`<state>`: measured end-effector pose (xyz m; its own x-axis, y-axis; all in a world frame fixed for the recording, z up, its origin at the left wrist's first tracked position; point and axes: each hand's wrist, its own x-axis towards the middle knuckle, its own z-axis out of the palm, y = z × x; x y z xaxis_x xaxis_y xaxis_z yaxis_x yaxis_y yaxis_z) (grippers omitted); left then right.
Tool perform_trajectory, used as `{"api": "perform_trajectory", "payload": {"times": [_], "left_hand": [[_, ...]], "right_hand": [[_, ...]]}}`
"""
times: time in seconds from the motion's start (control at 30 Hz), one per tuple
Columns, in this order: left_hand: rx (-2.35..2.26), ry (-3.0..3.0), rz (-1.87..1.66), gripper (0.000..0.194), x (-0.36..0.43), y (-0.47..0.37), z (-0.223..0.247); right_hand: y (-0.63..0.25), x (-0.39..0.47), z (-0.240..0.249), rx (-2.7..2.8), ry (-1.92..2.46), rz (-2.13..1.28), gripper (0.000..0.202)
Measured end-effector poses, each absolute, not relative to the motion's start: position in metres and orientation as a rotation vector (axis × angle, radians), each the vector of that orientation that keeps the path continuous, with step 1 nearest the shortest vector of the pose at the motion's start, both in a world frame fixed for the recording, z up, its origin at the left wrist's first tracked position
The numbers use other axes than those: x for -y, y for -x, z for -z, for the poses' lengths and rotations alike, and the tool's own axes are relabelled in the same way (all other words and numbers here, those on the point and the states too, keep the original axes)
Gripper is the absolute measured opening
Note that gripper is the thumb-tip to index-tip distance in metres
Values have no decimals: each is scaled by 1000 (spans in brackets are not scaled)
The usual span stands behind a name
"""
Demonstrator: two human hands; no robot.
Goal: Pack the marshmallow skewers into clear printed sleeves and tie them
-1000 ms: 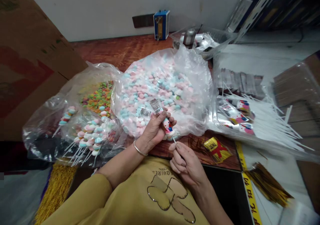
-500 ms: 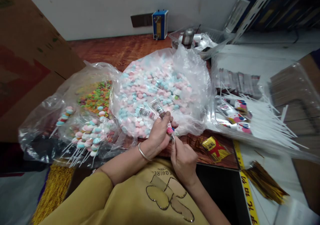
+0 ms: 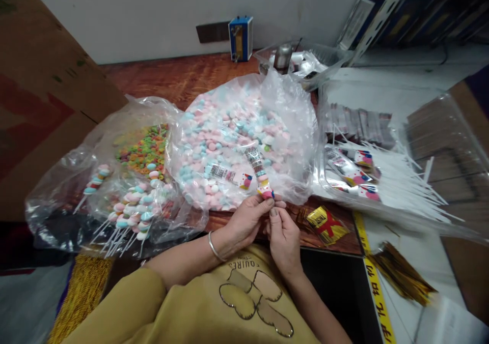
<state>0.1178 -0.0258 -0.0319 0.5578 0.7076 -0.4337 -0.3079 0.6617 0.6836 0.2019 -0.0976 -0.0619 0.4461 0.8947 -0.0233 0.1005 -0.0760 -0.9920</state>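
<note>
My left hand (image 3: 244, 221) pinches the lower end of a candy skewer in a printed clear sleeve (image 3: 260, 173); its top points away from me, over the big candy bag. Just to the right, my right hand (image 3: 283, 239) is closed at the same end, thumb and forefinger pressed together. The stick itself is hidden by the fingers. Another printed sleeve (image 3: 225, 175) lies on the clear bag of pink, blue and white candies (image 3: 206, 122). Bare candy skewers (image 3: 132, 209) with white sticks lie to the left in a heap.
Colourful ring candies (image 3: 141, 150) fill a bag at left, beside a cardboard box (image 3: 46, 94). At right, a clear plastic tray (image 3: 324, 181) holds white sticks (image 3: 401, 176) and printed sleeves. Gold twist ties (image 3: 405, 273) and a yellow packet (image 3: 326, 224) lie nearer me.
The sleeved skewer has shifted so more of it shows above my left hand. Both hands now meet at its lower end, with my right hand slightly higher.
</note>
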Motion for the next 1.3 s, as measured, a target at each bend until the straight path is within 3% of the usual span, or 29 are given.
{"api": "perform_trajectory", "payload": {"times": [0.13,0.33,0.6,0.67,0.83,0.93,1.07,1.3], "left_hand": [[-787,-754,-634,48,24,-116,31],[-840,-1117,-694,29,21,-110,30],[-676,-559,-868,52,-3,-111,16],[-663,-452,-917,51,-13,-112,13],[-726,-348,-981,46,-14,-122,16],[-713,-342,-964,45,0,-131,20],[-669,-408,-919,45,18,-135,24],[-799,-758,-866,45,23,-121,36]], "right_hand": [[-202,100,65,932,1524,-882,38],[-203,107,71,888,1494,-853,35],[-201,109,58,873,1318,-1129,38],[-202,111,60,1032,1435,-964,36],[-204,112,71,1510,1695,16,25],[-201,106,73,1569,1712,222,25],[-199,99,70,1420,1761,19,30],[-205,97,65,888,1578,-690,31]]}}
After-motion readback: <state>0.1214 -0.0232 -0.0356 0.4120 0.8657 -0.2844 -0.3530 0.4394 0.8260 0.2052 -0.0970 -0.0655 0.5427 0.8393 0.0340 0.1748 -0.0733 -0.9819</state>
